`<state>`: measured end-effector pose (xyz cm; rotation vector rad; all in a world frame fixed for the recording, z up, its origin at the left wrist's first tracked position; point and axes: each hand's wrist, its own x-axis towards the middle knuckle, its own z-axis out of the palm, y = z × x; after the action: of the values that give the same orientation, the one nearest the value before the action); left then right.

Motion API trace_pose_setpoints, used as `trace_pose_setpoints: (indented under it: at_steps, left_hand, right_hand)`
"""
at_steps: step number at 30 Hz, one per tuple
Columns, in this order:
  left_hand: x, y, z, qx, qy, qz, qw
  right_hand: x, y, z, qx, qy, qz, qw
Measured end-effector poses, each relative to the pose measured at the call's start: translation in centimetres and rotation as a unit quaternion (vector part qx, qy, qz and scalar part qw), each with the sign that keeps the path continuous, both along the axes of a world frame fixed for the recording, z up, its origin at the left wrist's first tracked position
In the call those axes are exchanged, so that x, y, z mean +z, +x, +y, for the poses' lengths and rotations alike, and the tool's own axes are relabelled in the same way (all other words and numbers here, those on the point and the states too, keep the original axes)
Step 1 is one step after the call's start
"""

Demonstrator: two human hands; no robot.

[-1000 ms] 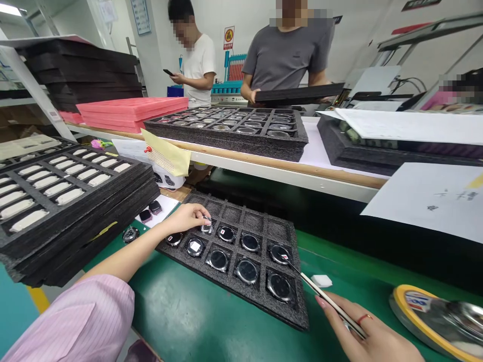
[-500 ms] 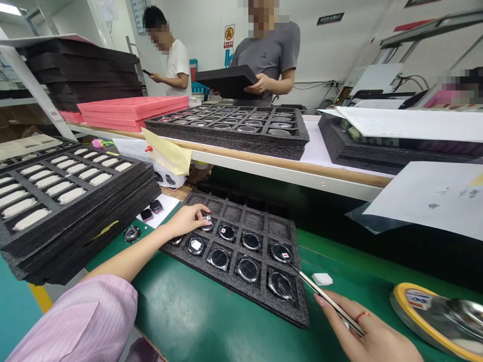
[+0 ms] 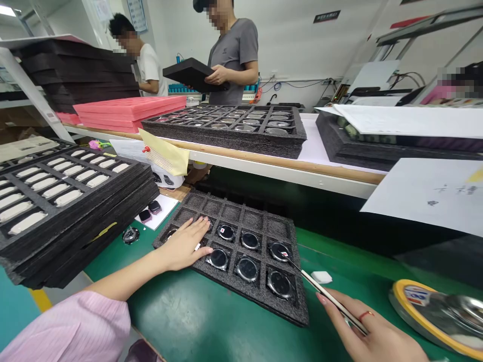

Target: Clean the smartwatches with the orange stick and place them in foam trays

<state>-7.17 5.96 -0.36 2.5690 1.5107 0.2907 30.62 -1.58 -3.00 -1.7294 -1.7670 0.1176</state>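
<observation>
My left hand (image 3: 184, 244) lies flat with fingers stretched over the left part of a black foam tray (image 3: 241, 296), covering some of its pockets. Round watch faces in clear film sit in the two near rows, among them one (image 3: 248, 269) in the front row. In my right hand (image 3: 372, 327) is a slim pair of tweezers (image 3: 328, 296) with pale handles and a dark fine tip. The tip meets a small red-and-white sticker (image 3: 285, 255) on a watch face (image 3: 278, 249) near the tray's right edge.
A white piece (image 3: 321, 277) and a yellow-rimmed round container (image 3: 433, 317) are on the right. Stacked foam trays (image 3: 75, 211) stand on the left, near a loose watch face (image 3: 130, 235). A shelf edge (image 3: 294, 173) crosses behind; a co-worker (image 3: 234, 50) holds a black tray.
My left hand has gone from pinching at a watch face to lying flat across the tray's left pockets. My right hand and the tweezers have hardly moved. The co-worker has shifted left.
</observation>
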Motion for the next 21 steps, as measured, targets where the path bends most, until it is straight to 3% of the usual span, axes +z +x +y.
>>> trace_pose_setpoints:
  at_steps: [6,11,14,16,18,20,21]
  left_hand:
    - [0.7,0.7,1.3,-0.001,-0.001,0.038,0.999]
    - [0.6,0.7,1.5,-0.033,0.012,0.059,0.998]
    - [1.5,1.6,2.6,-0.008,0.026,0.068,0.997]
    - [2.8,3.9,3.2,-0.017,0.024,0.005,1.0]
    - [4.3,7.3,3.5,-0.063,-0.014,-0.122,0.99]
    - [5.5,11.6,3.6,-0.094,-0.116,-0.261,0.954]
    - [6.0,13.9,3.7,-0.101,-0.185,-0.329,0.921]
  right_hand:
    - [0.3,0.3,0.1,0.033,-0.032,-0.001,0.999]
    - [2.0,-1.2,-0.3,0.051,0.061,0.02,0.997]
    - [3.2,-1.8,-0.6,0.047,0.116,0.059,0.99]
    - [3.5,-1.9,-1.0,0.02,0.171,0.091,0.981]
    - [3.4,-1.8,-1.3,-0.011,0.219,0.135,0.966]
    - [2.9,-1.6,-1.5,-0.038,0.253,0.189,0.948]
    - [2.6,-1.4,-1.4,-0.048,0.264,0.211,0.94]
